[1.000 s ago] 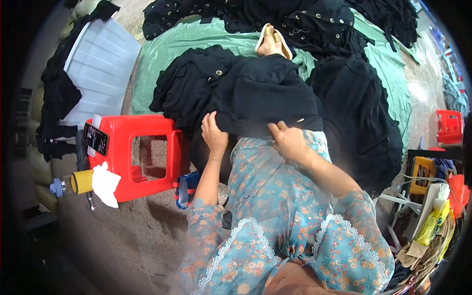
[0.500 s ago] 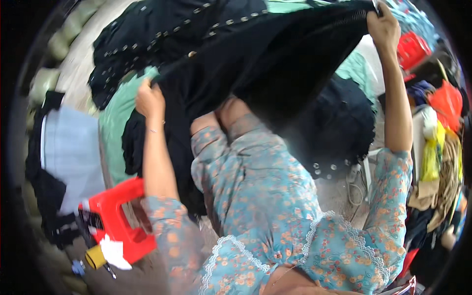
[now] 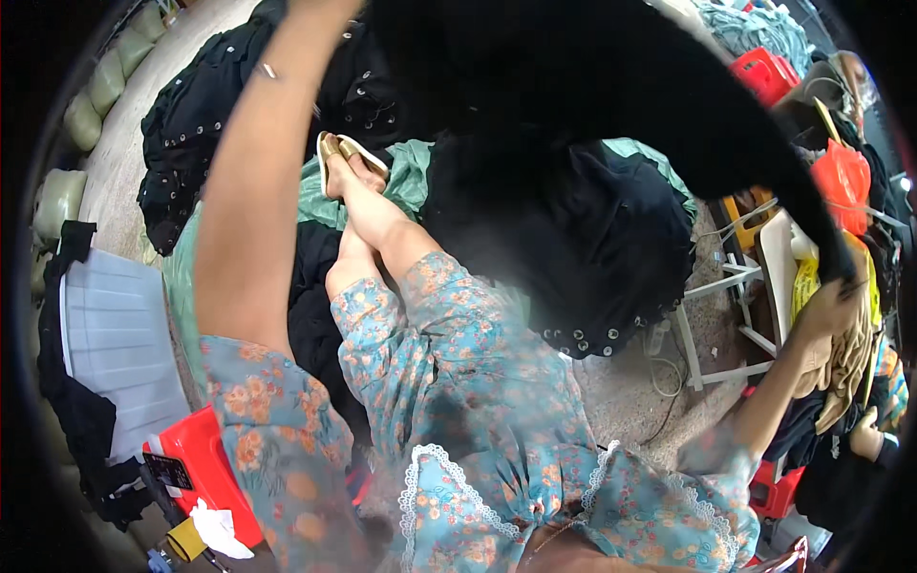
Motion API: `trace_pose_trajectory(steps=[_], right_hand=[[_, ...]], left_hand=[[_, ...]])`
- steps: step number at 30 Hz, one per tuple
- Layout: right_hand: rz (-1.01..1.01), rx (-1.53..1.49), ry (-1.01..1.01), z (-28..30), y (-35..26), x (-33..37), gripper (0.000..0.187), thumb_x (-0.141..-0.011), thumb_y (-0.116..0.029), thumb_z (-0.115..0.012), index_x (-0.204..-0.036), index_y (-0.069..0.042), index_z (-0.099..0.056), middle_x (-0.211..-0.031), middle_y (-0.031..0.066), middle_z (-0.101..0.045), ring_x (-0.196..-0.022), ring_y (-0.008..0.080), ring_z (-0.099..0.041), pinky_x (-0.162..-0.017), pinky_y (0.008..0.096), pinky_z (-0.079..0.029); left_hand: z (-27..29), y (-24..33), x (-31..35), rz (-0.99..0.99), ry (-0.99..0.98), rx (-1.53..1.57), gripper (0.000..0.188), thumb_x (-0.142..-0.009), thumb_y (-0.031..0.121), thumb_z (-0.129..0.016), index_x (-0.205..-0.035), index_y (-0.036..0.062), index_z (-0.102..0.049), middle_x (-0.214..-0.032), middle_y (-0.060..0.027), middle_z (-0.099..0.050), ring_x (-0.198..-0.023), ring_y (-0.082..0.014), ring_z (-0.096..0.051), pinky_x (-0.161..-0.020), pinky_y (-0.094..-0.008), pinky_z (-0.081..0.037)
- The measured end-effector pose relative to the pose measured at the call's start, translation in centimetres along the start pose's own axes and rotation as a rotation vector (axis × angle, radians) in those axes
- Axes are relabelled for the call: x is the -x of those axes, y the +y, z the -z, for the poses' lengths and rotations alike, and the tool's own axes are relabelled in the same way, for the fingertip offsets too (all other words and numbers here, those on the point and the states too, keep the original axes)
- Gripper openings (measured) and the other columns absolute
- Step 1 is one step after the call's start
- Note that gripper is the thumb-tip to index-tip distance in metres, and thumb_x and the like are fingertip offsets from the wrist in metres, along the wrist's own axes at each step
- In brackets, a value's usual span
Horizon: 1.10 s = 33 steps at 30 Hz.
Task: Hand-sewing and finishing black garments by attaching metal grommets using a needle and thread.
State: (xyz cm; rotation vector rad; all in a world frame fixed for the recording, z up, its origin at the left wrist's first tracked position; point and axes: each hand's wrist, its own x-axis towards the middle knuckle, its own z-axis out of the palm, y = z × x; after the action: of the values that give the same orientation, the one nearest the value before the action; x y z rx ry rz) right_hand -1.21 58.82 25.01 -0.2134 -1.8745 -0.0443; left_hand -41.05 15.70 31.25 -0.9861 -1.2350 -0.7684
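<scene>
A large piece of black cloth (image 3: 592, 67) hangs spread across the top of the view, one end narrowing down to the right. At that end, my right hand (image 3: 823, 315) is closed around it, off to the right side. My left arm reaches up to the top edge, where only the base of my left hand (image 3: 325, 8) shows beside the cloth; its fingers are out of the picture. Below the cloth, a heap of black fabric with metal eyelets (image 3: 573, 248) lies near my legs. Another black heap with eyelets (image 3: 191, 143) sits at the upper left, and green cloth (image 3: 411, 177) lies under my feet.
A pale grey ribbed bin (image 3: 124, 334) and a red plastic stool (image 3: 215, 468) stand at left. At right are a white metal frame (image 3: 686, 349), a cable (image 3: 676, 382), an orange-red bag (image 3: 841, 181) and another person's hand (image 3: 867, 435). Stuffed sacks (image 3: 59, 205) line the far left.
My left hand has risen to the top edge. My right hand has swung down and outward to the right, pulling its end of the black cloth along; the cloth now covers the upper middle.
</scene>
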Motion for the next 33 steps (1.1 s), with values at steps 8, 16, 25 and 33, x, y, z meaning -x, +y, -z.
trace_pose_trajectory(steps=[8, 16, 25, 33], right_hand=[[-0.228, -0.021, -1.383, 0.3, -8.5, 23.1, 0.039, -0.071, -0.017, -0.079, -0.108, -0.010, -0.071, -0.099, 0.0127, -0.071, -0.091, 0.0334, -0.069, -0.080, 0.0427, -0.054], [-0.156, -0.553, -1.347, -8.2, -17.9, 26.6, 0.028, -0.077, -0.004, -0.070, -0.104, -0.006, -0.072, -0.097, 0.0139, -0.072, -0.089, 0.0333, -0.070, -0.076, 0.0386, -0.055], [0.196, -1.208, -1.360, -15.0, -37.2, 23.4, 0.027, -0.077, -0.002, -0.066, -0.104, -0.006, -0.068, -0.096, 0.0135, -0.070, -0.085, 0.0345, -0.068, -0.072, 0.0401, -0.055], [0.138, -1.363, -1.505, -12.1, -39.9, 26.1, 0.021, -0.081, -0.002, -0.067, -0.102, -0.002, -0.069, -0.095, 0.0169, -0.070, -0.082, 0.0341, -0.069, -0.072, 0.0377, -0.056]], left_hand=[[11.1, 10.7, 28.6, 0.302, -1.278, -0.163, 0.040, -0.070, 0.004, -0.064, -0.105, 0.0202, -0.074, -0.115, -0.0034, -0.066, -0.119, -0.0299, -0.054, -0.105, -0.0493, -0.040], [30.6, 20.0, 34.9, 1.250, -0.757, -0.588, 0.023, -0.087, 0.012, -0.066, -0.109, 0.0104, -0.070, -0.120, -0.0142, -0.063, -0.119, -0.0352, -0.052, -0.102, -0.0447, -0.042], [42.8, 33.4, 37.9, 1.433, -1.160, -0.951, 0.058, -0.071, 0.016, -0.081, -0.125, 0.0141, -0.058, -0.117, -0.0135, -0.054, -0.115, -0.0323, -0.051, -0.100, -0.0464, -0.038], [44.5, 27.1, 35.8, 1.409, -0.685, -1.016, 0.027, -0.073, 0.010, -0.075, -0.095, 0.0126, -0.060, -0.097, -0.0084, -0.057, -0.101, -0.0316, -0.056, -0.093, -0.0516, -0.041]])
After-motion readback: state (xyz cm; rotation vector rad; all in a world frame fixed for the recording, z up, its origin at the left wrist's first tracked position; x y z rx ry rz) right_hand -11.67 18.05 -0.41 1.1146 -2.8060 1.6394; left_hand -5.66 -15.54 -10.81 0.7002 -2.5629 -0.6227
